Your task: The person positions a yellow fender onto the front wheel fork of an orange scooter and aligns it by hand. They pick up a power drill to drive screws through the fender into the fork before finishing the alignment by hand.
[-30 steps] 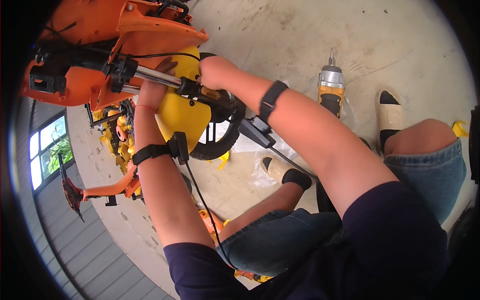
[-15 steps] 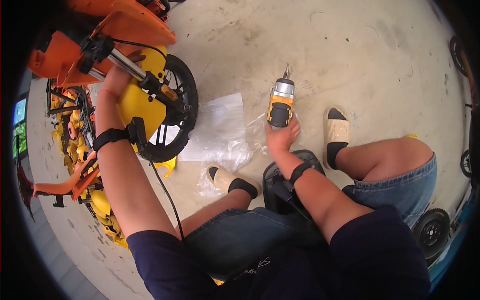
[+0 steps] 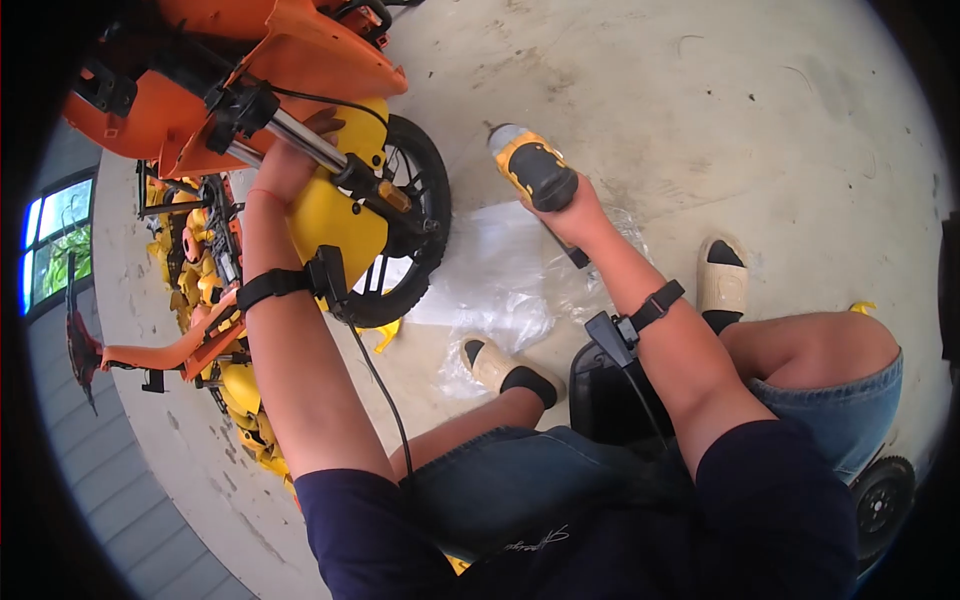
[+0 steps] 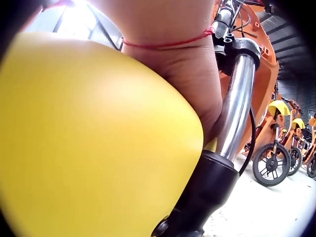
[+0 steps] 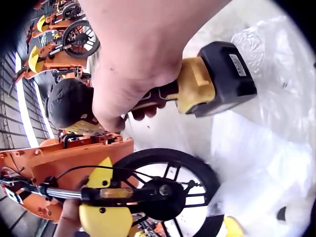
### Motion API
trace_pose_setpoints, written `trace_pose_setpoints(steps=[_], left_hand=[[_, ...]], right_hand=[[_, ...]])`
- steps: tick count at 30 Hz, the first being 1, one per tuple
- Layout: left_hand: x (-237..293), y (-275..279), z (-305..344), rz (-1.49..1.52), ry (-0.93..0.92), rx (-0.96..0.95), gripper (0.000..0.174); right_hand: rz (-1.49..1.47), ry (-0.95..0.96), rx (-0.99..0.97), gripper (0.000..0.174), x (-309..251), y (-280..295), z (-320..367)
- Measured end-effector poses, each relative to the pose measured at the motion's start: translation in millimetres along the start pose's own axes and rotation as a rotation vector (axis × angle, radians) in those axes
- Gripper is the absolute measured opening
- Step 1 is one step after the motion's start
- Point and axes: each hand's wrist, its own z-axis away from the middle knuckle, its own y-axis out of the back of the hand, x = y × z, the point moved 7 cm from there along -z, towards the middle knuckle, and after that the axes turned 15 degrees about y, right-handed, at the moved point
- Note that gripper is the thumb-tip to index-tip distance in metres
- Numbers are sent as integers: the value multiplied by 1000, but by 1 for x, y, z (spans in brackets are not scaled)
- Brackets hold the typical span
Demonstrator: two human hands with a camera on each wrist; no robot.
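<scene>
My right hand (image 3: 580,215) grips the handle of a yellow and black cordless drill (image 3: 541,176), raised over the floor beside the front wheel. In the right wrist view its black battery (image 5: 224,79) sticks out below the fist. My left hand (image 3: 288,170) reaches between the fork tube (image 3: 305,137) and the yellow front mudguard (image 3: 335,222), its fingers stretched out over the mudguard's top. The left wrist view shows the wrist close against the mudguard (image 4: 98,138), with the fingers hidden behind the fork.
The orange scooter body (image 3: 320,60) stands at upper left above its black front wheel (image 3: 435,190). Clear plastic sheeting (image 3: 500,300) lies on the floor near my sandalled foot (image 3: 500,368). Yellow parts (image 3: 240,390) are heaped at left, and more scooters (image 4: 276,148) stand beyond.
My right hand left the fork area, took hold of the drill on the floor and lifted it leftward toward the wheel. My left hand stays at the mudguard.
</scene>
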Motion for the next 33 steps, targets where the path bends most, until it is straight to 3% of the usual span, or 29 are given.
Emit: trace_pose_setpoints(steps=[3, 7, 33], left_hand=[[5, 0, 3, 47, 6, -12, 34], [3, 0, 2, 3, -10, -12, 34], [2, 1, 1, -22, -54, 13, 31]], right_hand=[[-297, -192, -157, 46, 2, -37, -10], [-585, -259, -205, 32, -23, -77, -18], [-619, -268, -270, 35, -27, -113, -36]])
